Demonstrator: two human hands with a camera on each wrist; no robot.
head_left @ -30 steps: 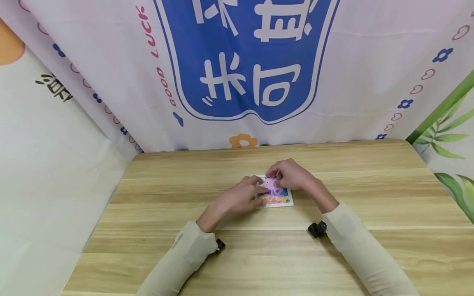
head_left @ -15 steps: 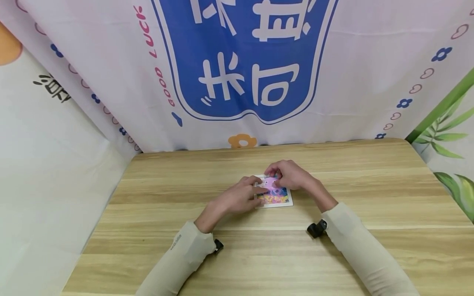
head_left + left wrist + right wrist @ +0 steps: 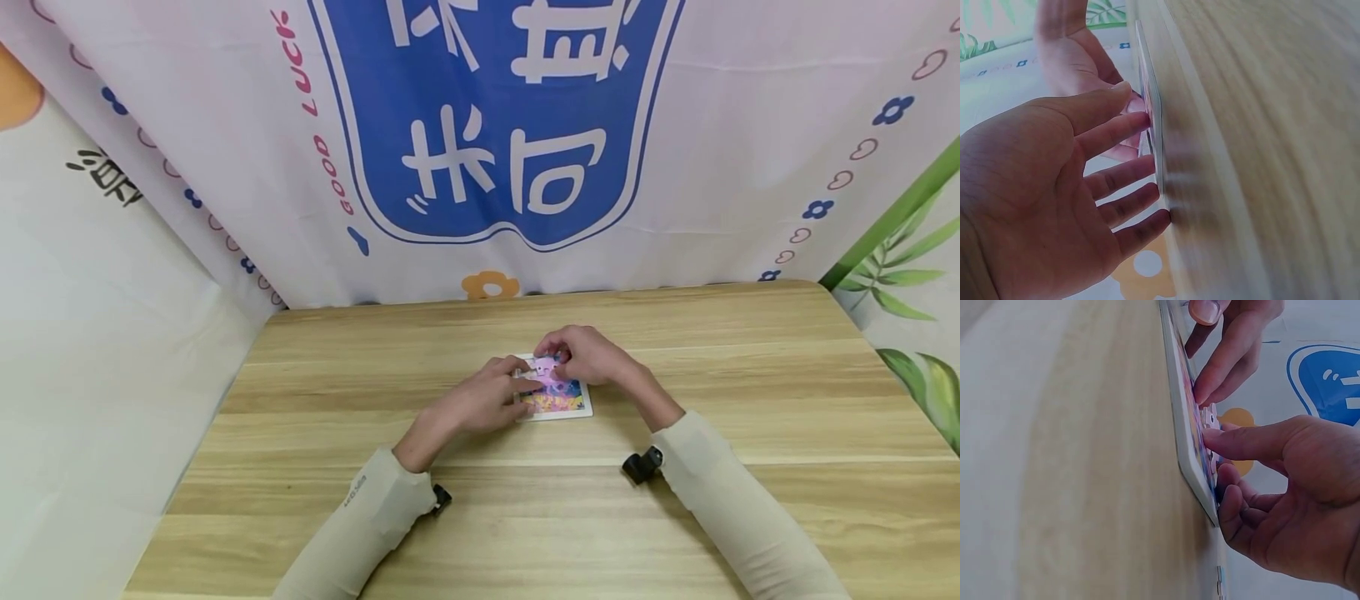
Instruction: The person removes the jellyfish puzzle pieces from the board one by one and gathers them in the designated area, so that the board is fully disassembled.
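A small jigsaw puzzle [image 3: 558, 404] in a white frame lies flat on the table, showing a pink, blue and yellow picture. My left hand [image 3: 480, 400] rests its fairly straight fingertips on the puzzle's left side and edge. In the left wrist view those fingers [image 3: 1125, 178] are spread, with the thumb above them. My right hand [image 3: 592, 354] is at the puzzle's upper right. Its thumb and curled fingers pinch a pink puzzle piece [image 3: 1211, 417] with a printed eye, raised a little from the picture. The hand hides part of this piece.
The wooden table [image 3: 510, 525] reaches to a printed cloth [image 3: 712, 167] hanging behind it. A small flat piece [image 3: 1220, 581] lies on the table past the puzzle in the right wrist view. A black wrist camera [image 3: 641, 465] sits under the right sleeve.
Both hands stay nearly in place. The pink piece under my right fingers shifts slightly, and a bit more of the blue picture shows beside my right fingertips.
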